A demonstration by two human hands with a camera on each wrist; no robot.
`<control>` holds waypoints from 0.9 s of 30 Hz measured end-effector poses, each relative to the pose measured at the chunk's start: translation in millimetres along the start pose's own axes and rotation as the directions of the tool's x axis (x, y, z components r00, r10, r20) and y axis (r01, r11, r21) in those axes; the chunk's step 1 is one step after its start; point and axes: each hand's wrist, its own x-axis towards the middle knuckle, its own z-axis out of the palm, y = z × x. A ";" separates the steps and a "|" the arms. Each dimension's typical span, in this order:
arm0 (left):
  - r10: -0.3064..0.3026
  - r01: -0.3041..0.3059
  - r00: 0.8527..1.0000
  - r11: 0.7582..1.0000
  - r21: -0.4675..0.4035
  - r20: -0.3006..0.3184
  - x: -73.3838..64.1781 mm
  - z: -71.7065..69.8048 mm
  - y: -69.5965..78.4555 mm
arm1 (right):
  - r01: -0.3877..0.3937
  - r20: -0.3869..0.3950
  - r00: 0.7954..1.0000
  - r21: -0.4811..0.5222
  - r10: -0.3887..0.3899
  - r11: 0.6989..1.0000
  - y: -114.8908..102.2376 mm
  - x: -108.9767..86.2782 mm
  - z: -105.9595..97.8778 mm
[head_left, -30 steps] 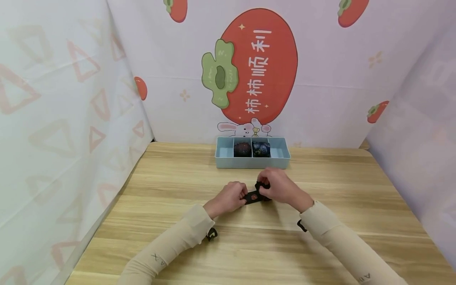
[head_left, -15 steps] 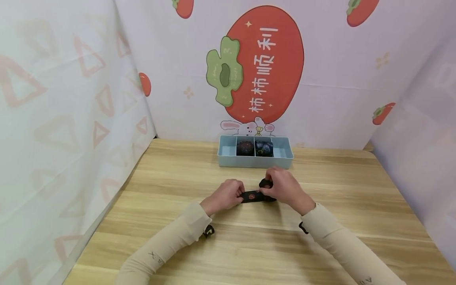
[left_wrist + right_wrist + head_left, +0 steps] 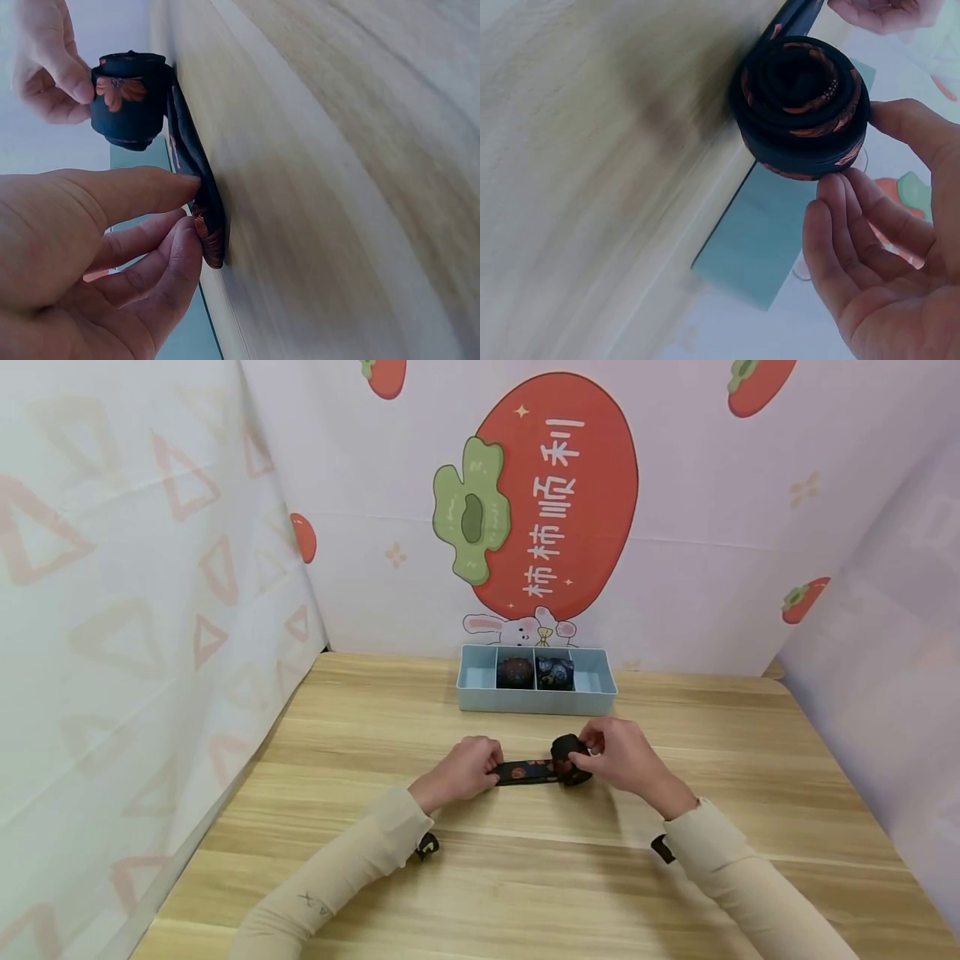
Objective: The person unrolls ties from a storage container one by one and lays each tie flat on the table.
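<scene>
A dark necktie (image 3: 567,762) with orange flowers stands on the table, most of it wound into a roll. In the right wrist view the spiral end of the roll (image 3: 799,94) faces the camera. My right hand (image 3: 621,757) holds this roll between thumb and fingertips at its outer side. From the roll a flat tail (image 3: 527,772) runs left along the wood. My left hand (image 3: 463,768) pinches the tail's end; in the left wrist view its thumb (image 3: 150,187) lies on the cloth, fingertips against the edge.
Behind the hands stands a light blue divided box (image 3: 536,700) against the printed backdrop. Its two middle compartments hold a reddish dark roll (image 3: 515,673) and a blue patterned roll (image 3: 555,674). Small dark pieces (image 3: 427,845) show beside the sleeves.
My right hand has moved right and its fingers have shifted to the roll's outer side. My left hand has moved slightly left. More of the tail and roll shows between them.
</scene>
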 end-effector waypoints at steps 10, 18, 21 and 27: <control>0.015 -0.015 1.000 1.000 0.026 0.008 0.1 -2.1 -3.1 | 0.056 0.013 0.998 -0.018 -0.056 0.998 -4.7 8.7 2.8; 0.007 -0.007 1.000 1.000 0.005 0.012 -1.8 0.6 -1.4 | 0.085 0.011 0.996 -0.189 -0.085 0.978 -12.7 18.3 16.5; 0.001 -0.001 1.000 1.000 0.014 0.004 -1.5 1.2 -2.9 | 0.067 -0.002 0.998 -0.212 -0.069 0.975 -11.4 15.4 15.9; 0.014 -0.014 1.000 1.000 0.027 0.000 -0.5 -0.1 -6.9 | 0.021 -0.015 1.000 -0.194 -0.025 0.981 -4.8 9.7 7.1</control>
